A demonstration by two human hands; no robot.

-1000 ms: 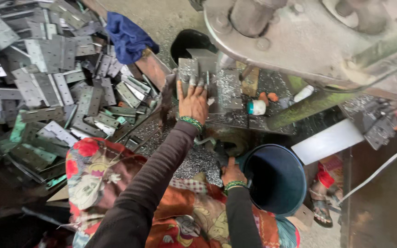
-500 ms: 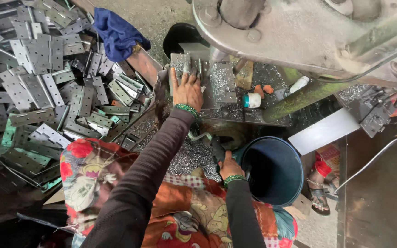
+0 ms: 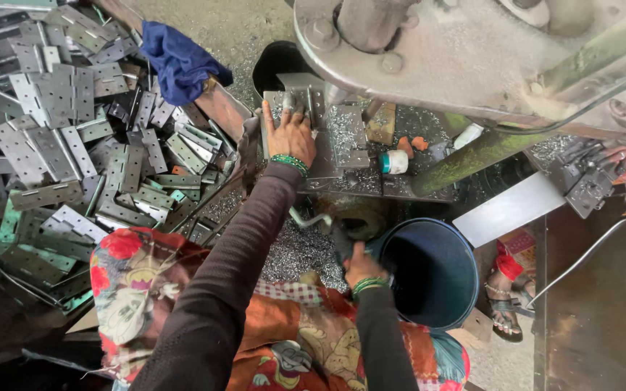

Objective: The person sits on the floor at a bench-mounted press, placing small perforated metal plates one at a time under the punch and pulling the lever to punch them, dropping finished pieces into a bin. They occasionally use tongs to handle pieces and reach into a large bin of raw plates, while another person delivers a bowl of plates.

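Leftmost, heap of flat perforated steel plates [image 3: 74, 145], piled loose and overlapping, some edged green. Blue cloth [image 3: 179, 65] draped over the heap's upper right edge, beside a rusty bar. Further right, left hand [image 3: 289, 134] stretched forward, palm down, fingers spread flat on a perforated metal piece [image 3: 306, 108] lying on the press surface [image 3: 360, 159]; grip wide, pressing rather than clasping, green bangles at the wrist. Piece sitting directly under the grey machine head [image 3: 472, 51], dusted with metal chips. Just right of the hand: small white capped bottle [image 3: 394, 161] on its side, orange scraps near it, wooden block just behind. Below the surface, mound of silvery punch waste [image 3: 295, 253] on the floor, touching the flowered lap cloth. Lower centre, right hand [image 3: 362, 266] closed around a dark handle beside the rim of a dark blue bucket [image 3: 432, 271]; grip narrow, holding the handle, exact shape of that handle hard to tell. Right of the bucket, pale flat sheet [image 3: 508, 210] tilted, then a stack of dark hinged brackets [image 3: 585, 177]. Far right, another person's sandalled foot [image 3: 505, 289] on the floor.
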